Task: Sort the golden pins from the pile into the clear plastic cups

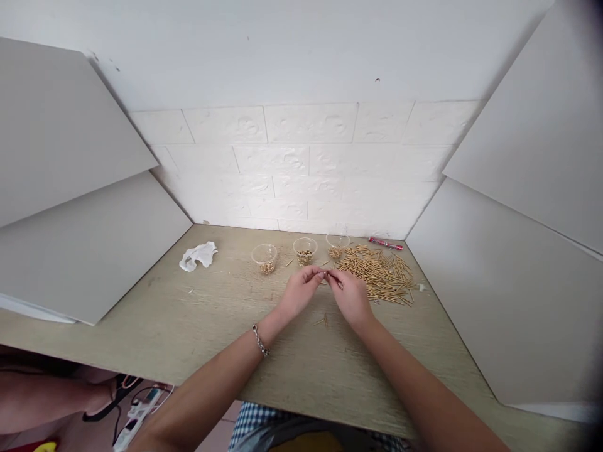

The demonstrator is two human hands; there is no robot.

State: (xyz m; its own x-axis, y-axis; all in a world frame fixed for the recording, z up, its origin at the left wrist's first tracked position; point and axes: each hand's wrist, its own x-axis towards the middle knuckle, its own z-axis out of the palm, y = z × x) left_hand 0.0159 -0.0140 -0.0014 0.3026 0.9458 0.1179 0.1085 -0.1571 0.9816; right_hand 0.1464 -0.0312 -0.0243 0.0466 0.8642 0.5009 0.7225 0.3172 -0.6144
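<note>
My left hand (301,290) and my right hand (351,297) meet above the middle of the table, with thumbs and forefingers pinched together. Whatever they pinch is tiny and mostly covered by the fingertips. Right beside my right hand spreads a pile of thin brass-coloured pins (384,276). A few loose pins (324,321) lie on the table between my forearms. Behind my hands stand three clear plastic cups: a left cup (264,254), a middle cup (305,246) and a right cup (338,241), each with small brass-coloured pieces at the bottom.
A crumpled white tissue (198,255) lies at the left of the table (211,326). Behind the pile is a red tube-shaped item (385,243). Grey panels flank both sides, and a white brick-pattern wall closes the back. Another person's leg (51,398) and a power strip (136,417) show below left.
</note>
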